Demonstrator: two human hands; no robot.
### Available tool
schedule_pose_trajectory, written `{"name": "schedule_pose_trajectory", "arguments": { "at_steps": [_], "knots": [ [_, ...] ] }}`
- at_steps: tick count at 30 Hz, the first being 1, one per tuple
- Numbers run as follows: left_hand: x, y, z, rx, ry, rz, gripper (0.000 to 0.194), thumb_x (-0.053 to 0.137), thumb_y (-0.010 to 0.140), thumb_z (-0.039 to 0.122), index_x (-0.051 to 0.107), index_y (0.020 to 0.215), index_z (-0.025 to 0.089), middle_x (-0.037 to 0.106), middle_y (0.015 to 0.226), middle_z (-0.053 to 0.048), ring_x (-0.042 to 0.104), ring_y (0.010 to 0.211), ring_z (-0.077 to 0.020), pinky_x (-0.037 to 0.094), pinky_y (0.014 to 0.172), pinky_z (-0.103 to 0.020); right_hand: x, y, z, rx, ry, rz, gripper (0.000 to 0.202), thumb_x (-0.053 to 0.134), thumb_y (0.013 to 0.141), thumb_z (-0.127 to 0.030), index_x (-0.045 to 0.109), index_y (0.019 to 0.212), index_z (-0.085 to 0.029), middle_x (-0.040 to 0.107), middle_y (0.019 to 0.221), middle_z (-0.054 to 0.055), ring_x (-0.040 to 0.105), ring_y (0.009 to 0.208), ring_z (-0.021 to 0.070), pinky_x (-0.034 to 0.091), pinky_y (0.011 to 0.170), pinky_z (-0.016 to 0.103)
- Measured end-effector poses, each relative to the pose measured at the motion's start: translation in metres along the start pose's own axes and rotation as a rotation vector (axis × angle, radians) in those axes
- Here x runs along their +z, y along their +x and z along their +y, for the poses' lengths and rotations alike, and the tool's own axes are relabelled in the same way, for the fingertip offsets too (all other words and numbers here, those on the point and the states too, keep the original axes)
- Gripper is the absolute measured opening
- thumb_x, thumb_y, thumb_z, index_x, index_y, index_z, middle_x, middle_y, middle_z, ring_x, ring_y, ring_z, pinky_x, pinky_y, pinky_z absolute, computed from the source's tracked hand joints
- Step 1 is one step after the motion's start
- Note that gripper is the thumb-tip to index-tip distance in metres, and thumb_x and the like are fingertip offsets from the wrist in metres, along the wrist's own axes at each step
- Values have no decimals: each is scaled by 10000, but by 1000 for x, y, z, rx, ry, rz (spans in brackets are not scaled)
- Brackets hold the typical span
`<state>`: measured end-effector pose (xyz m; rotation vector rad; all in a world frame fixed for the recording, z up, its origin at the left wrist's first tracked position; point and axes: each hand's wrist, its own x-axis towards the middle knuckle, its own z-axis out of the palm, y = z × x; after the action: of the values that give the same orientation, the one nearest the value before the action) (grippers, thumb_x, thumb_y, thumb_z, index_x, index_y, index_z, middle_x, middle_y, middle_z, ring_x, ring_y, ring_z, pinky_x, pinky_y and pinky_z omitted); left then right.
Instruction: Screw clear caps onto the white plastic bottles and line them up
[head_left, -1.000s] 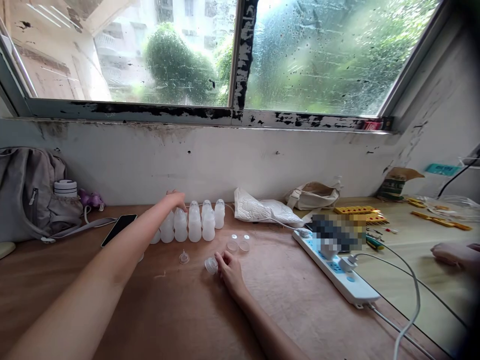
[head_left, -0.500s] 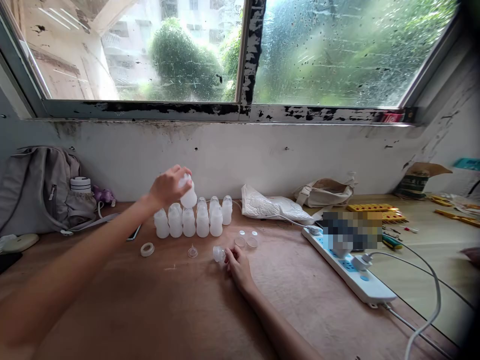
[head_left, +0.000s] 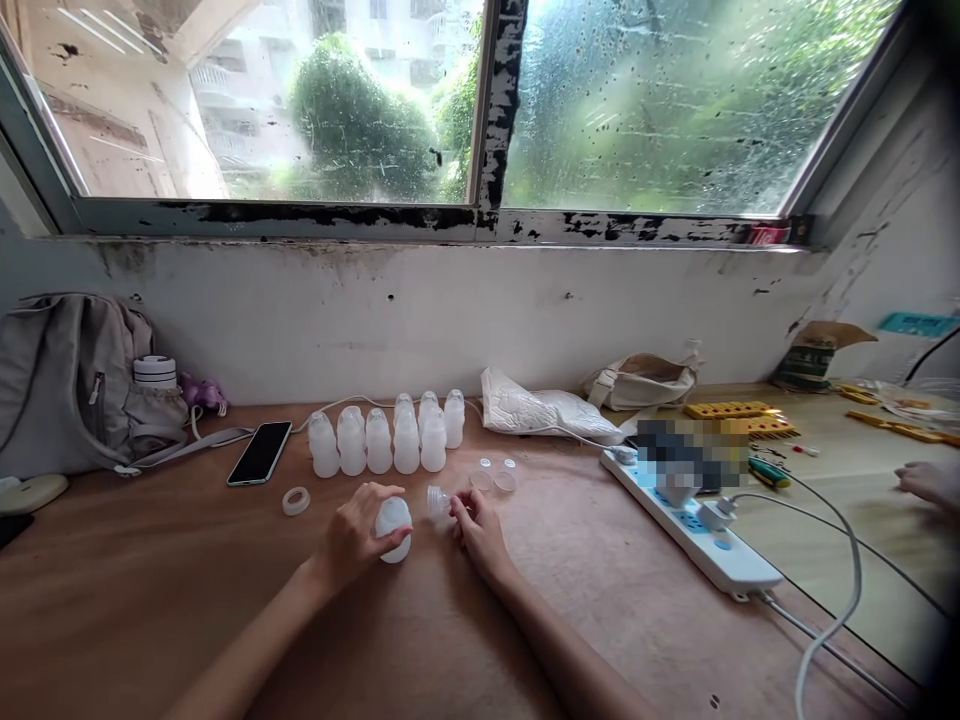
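My left hand is wrapped round a frosted white bottle, tilted so its rounded base faces me, low over the table. Just to its right, my right hand pinches a small clear ribbed plastic cap lying on its side at the tabletop. Behind both hands, frosted bottles with clear tops stand upright in rows. A whitish ring lies left of my left hand. Two clear round discs rest beyond my right hand. The bottle's neck is hidden.
A phone lies at the left, near a grey backpack. White plastic packaging sits by the wall. A power strip with cables crosses the right side. Another person's hand shows at the far right edge.
My left hand has brought the bottle down from above the rows towards me, beside the clear cap. The small clear pointed piece on the table is now hidden. The phone has come into full view.
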<state>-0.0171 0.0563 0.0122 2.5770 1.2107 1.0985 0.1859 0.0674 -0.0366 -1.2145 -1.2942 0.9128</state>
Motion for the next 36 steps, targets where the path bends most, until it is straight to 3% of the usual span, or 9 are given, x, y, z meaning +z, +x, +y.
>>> {"name": "schedule_pose_trajectory", "arguments": {
  "at_steps": [4,6,10,15,21,27,36],
  "knots": [
    [14,-12,3,-263,-188,-25,501,578,703,390,360,1130,243,547,1035,-48,573,806,-175,482,718,-316,-1,-1,-1,11,2,-2,283,474,751,-461,463,731,-178,524,635,-4,456,394,86,324,301,189],
    [20,-17,6,-304,-244,-81,524,584,698,376,334,1143,259,556,1019,-38,575,850,-191,481,737,-330,-1,-1,-1,15,2,-2,284,472,753,-461,463,739,-178,521,636,-5,457,393,86,324,297,187],
    [20,-22,12,-228,-239,-49,499,549,721,300,336,1173,290,501,1071,-40,523,987,-211,440,835,-353,0,-2,-3,15,20,-10,274,465,764,-452,462,756,-178,516,652,-11,443,382,75,329,305,186],
    [15,-26,9,-278,-212,-37,619,573,683,246,279,1226,281,518,1007,-36,559,894,-196,468,786,-347,3,-8,-12,-18,115,-42,224,460,784,-411,460,787,-186,502,673,-25,466,431,76,372,371,190],
    [11,-28,7,-258,-217,-30,421,568,669,196,434,1065,247,542,1035,-39,535,951,-209,459,799,-342,3,-13,-19,-57,233,-72,179,457,800,-363,450,828,-187,498,704,-19,471,454,73,406,417,206],
    [0,-22,14,-208,-229,-73,449,552,687,198,469,1123,266,517,1054,-49,535,958,-212,470,792,-323,2,-15,-22,-90,140,-130,181,463,799,-364,465,820,-185,500,686,-15,476,474,83,410,442,215],
    [8,-29,1,-173,-321,-69,447,579,676,227,485,1113,232,515,1028,-55,533,920,-196,450,795,-312,-4,-12,-25,-135,11,-213,208,450,806,-385,461,753,-185,497,629,-19,460,441,78,360,410,201]
  ]
}}
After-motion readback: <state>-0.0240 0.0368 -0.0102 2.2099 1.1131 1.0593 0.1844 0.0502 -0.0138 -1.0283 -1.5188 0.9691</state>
